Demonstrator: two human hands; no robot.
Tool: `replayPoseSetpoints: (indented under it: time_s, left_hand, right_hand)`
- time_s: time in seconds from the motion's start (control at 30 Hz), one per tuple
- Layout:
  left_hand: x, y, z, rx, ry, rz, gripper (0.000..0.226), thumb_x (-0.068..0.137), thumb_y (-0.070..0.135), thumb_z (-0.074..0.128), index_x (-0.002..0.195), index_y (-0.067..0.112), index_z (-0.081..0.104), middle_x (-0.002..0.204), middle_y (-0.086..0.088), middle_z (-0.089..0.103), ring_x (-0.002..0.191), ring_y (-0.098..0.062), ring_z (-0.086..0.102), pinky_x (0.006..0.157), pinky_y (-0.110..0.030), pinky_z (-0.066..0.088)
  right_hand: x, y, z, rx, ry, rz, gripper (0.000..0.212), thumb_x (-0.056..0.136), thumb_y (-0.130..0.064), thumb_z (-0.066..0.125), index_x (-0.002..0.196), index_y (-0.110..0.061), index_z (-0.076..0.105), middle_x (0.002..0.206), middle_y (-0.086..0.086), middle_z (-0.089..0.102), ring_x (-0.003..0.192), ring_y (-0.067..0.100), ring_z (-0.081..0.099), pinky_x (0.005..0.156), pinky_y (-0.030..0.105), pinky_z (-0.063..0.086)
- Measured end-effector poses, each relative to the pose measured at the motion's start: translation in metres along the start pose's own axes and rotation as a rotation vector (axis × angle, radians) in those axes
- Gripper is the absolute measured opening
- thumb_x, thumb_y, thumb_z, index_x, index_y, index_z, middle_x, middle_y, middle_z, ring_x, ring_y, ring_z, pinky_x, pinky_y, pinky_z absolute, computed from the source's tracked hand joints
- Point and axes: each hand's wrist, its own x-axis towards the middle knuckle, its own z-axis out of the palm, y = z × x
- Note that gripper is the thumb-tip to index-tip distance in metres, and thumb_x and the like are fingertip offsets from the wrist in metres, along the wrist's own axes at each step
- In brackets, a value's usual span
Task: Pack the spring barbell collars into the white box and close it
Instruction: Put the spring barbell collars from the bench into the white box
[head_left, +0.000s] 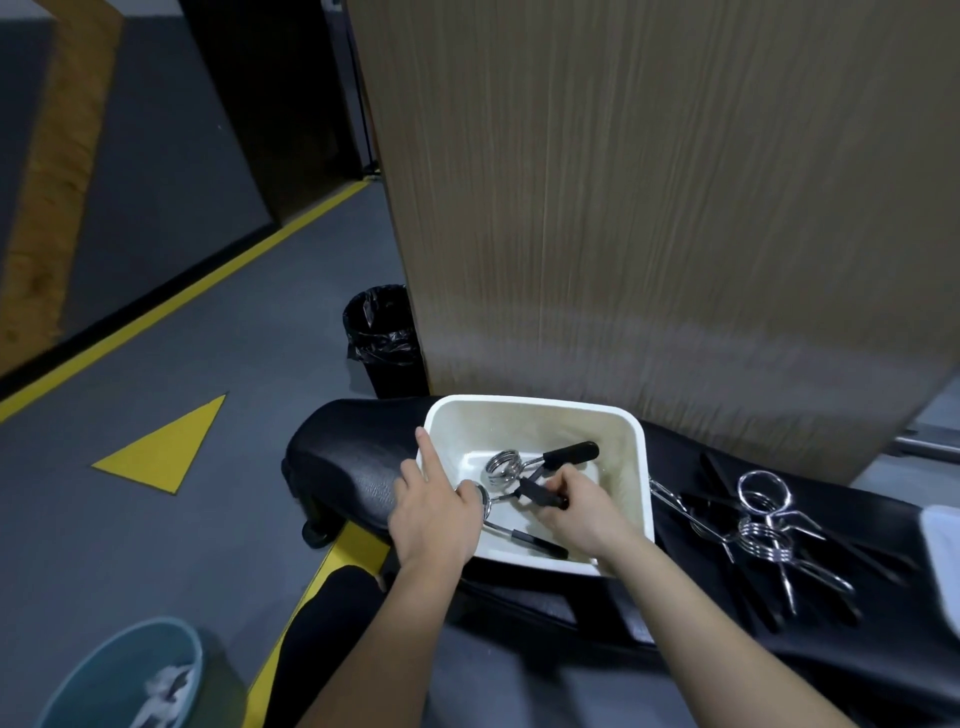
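Forearms closest. Black bench (343, 457) carries white box (535, 410); loose collars (763, 525) lie right of it (right hand nearer). Right hand (576, 506) grips a boxed collar's handle (540, 493), axis slanting. Left hand (431, 514) cups the second collar's coil (480, 496).

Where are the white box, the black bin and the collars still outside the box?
white box (535, 402), head view, far rim.
black bin (382, 338), head view, liner.
loose collars (763, 540), head view, steel coil.
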Motion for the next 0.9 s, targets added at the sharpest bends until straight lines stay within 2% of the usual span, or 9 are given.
replayPoseSetpoints:
  time_s: [0.07,0.23,0.3,0.43,0.57,0.6,0.73,0.83,0.9]
  left_hand:
    - [0.002,0.000,0.002,0.005,-0.002,-0.005,0.082,0.092,0.039,0.039,0.159,0.022,-0.007,0.132,-0.007,0.041,0.109,-0.022,0.043,0.067,-0.033,0.040]
    - [0.002,-0.003,0.002,-0.010,0.003,-0.014,0.085,0.091,0.040,0.041,0.158,0.022,-0.008,0.130,-0.007,0.041,0.108,-0.022,0.044,0.072,-0.037,0.048]
    - [0.001,-0.003,0.003,-0.008,0.005,-0.010,0.085,0.091,0.041,0.041,0.158,0.022,-0.008,0.129,-0.006,0.042,0.109,-0.022,0.044,0.074,-0.038,0.050]
    - [0.003,-0.002,0.004,-0.003,-0.010,-0.020,0.085,0.091,0.041,0.041,0.158,0.022,-0.006,0.130,-0.006,0.041,0.112,-0.023,0.043,0.075,-0.039,0.049]
    - [0.007,0.001,0.004,0.016,-0.023,-0.025,0.083,0.091,0.041,0.041,0.158,0.021,-0.003,0.133,-0.007,0.041,0.113,-0.025,0.044,0.073,-0.038,0.045]
    - [0.008,0.002,0.003,0.018,-0.031,-0.028,0.082,0.091,0.042,0.041,0.159,0.021,-0.002,0.133,-0.007,0.042,0.113,-0.025,0.044,0.072,-0.038,0.044]
    - [0.026,0.011,0.001,0.012,-0.085,-0.061,0.077,0.091,0.042,0.037,0.158,0.024,0.004,0.138,-0.009,0.043,0.116,-0.029,0.046,0.079,-0.041,0.042]
    - [0.037,0.020,0.001,0.025,-0.129,-0.068,0.076,0.090,0.041,0.036,0.158,0.023,0.007,0.143,-0.012,0.042,0.120,-0.033,0.046,0.084,-0.044,0.042]
    - [0.036,0.019,0.004,0.040,-0.130,-0.069,0.076,0.090,0.041,0.037,0.158,0.023,0.006,0.144,-0.013,0.040,0.122,-0.033,0.045,0.085,-0.044,0.042]
  right_hand:
    - [0.003,-0.001,0.000,-0.204,-0.047,0.081,0.020,0.080,-0.028,0.072,0.087,-0.023,0.054,0.096,-0.002,0.071,0.087,0.022,0.067,0.080,0.033,0.055]
    - [0.009,0.003,0.006,-0.462,-0.158,0.194,0.031,0.079,-0.009,0.070,0.107,-0.023,0.071,0.109,0.002,0.072,0.097,0.021,0.068,0.087,0.029,0.056]
    - [0.012,0.006,0.010,-0.468,-0.119,0.190,0.029,0.079,-0.005,0.066,0.101,-0.022,0.076,0.104,0.005,0.075,0.095,0.024,0.071,0.086,0.031,0.058]
    - [0.018,0.005,0.014,-0.310,-0.026,0.164,0.022,0.083,-0.010,0.058,0.074,-0.024,0.071,0.090,0.007,0.076,0.072,0.021,0.068,0.063,0.027,0.055]
    - [0.017,-0.002,0.010,-0.329,-0.036,0.118,0.017,0.086,-0.016,0.059,0.077,-0.024,0.071,0.091,0.004,0.076,0.087,0.023,0.072,0.069,0.026,0.055]
    - [0.016,-0.006,0.008,-0.359,0.028,0.079,0.017,0.087,-0.020,0.057,0.082,-0.021,0.074,0.090,0.005,0.076,0.089,0.026,0.072,0.071,0.029,0.056]
    - [-0.001,-0.038,-0.013,-0.451,0.576,-0.199,0.028,0.099,-0.039,0.044,0.096,-0.021,0.066,0.086,-0.001,0.070,0.078,0.032,0.067,0.061,0.036,0.052]
    - [-0.015,-0.049,-0.037,-0.262,0.757,-0.276,0.020,0.098,-0.036,0.047,0.094,-0.025,0.062,0.086,-0.008,0.065,0.074,0.020,0.061,0.062,0.032,0.048]
    - [-0.021,-0.031,-0.058,-0.124,0.885,-0.257,0.016,0.098,-0.031,0.049,0.097,-0.022,0.063,0.090,-0.007,0.064,0.082,0.016,0.058,0.069,0.032,0.045]
